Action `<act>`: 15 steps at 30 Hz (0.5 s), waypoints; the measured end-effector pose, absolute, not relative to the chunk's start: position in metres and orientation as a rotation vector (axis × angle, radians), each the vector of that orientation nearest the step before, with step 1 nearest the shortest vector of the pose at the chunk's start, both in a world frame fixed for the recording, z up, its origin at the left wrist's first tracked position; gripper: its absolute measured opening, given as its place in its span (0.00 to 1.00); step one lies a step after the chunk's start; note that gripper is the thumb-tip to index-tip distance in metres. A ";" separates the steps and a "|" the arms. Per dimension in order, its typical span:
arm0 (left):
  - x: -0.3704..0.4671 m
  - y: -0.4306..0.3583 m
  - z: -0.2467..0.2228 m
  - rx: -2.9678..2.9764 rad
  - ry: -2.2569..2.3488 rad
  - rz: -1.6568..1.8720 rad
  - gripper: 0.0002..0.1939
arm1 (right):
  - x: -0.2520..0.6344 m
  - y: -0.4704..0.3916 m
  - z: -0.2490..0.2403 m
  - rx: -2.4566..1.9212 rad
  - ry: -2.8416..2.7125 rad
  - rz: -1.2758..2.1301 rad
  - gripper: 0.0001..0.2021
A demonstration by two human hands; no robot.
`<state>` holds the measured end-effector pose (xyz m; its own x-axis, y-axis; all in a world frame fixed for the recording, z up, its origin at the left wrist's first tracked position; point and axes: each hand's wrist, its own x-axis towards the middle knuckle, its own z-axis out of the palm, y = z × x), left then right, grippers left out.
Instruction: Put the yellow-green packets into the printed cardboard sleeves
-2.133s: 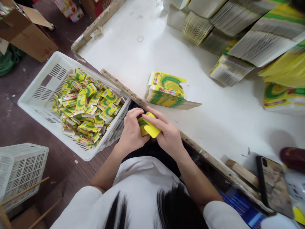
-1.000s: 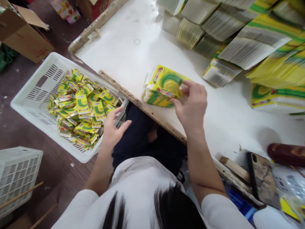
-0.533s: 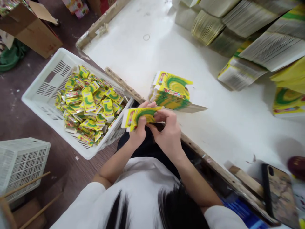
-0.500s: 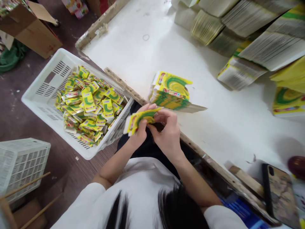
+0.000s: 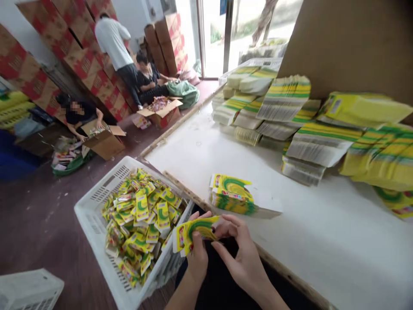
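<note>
A small yellow and green carton (image 5: 198,230) with white end flaps is held above my lap, beside the table's front edge. Wrapped round its left part is my left hand (image 5: 198,254), thumb on the printed face and fingers behind. At the carton's right end my right hand (image 5: 243,252) has its thumb and bent fingers closed on the edge; what lies between the fingertips is partly hidden. Just beyond both hands, a stack of flat matching cartons (image 5: 232,191) lies on the white table (image 5: 309,232).
Left of my hands stands a white crate (image 5: 97,234) heaped with filled-looking small cartons (image 5: 142,206). Bundles of flat cartons (image 5: 284,103) are piled at the table's back. Another white crate (image 5: 29,288) is lower left. Three people work near cardboard boxes (image 5: 105,144) farther off.
The view has tilted up, bringing the people, stacked boxes and doorway into sight. Both hands keep the same carton; the fingers of my right hand have shifted slightly at its end.
</note>
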<state>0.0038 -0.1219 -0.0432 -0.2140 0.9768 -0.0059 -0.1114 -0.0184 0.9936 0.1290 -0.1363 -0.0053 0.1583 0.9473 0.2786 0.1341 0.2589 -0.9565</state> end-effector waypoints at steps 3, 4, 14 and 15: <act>0.006 -0.123 -0.046 0.908 1.216 1.468 0.27 | 0.134 -0.140 -0.005 -1.112 -1.315 0.896 0.30; 0.007 -0.124 -0.045 0.893 1.196 1.468 0.27 | 0.135 -0.141 -0.005 -1.109 -1.316 0.939 0.33; 0.012 -0.124 -0.007 0.611 0.931 1.449 0.26 | 0.128 -0.151 -0.014 -0.998 -1.245 1.192 0.43; 0.011 -0.124 -0.005 0.621 0.922 1.458 0.25 | 0.127 -0.152 -0.012 -0.932 -1.244 1.251 0.45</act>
<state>0.0114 -0.1237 -0.0054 -0.1154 0.9825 -0.1463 -0.5532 0.0588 0.8310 0.1270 -0.1525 -0.0122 -0.1036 0.9825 0.1550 -0.1601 0.1374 -0.9775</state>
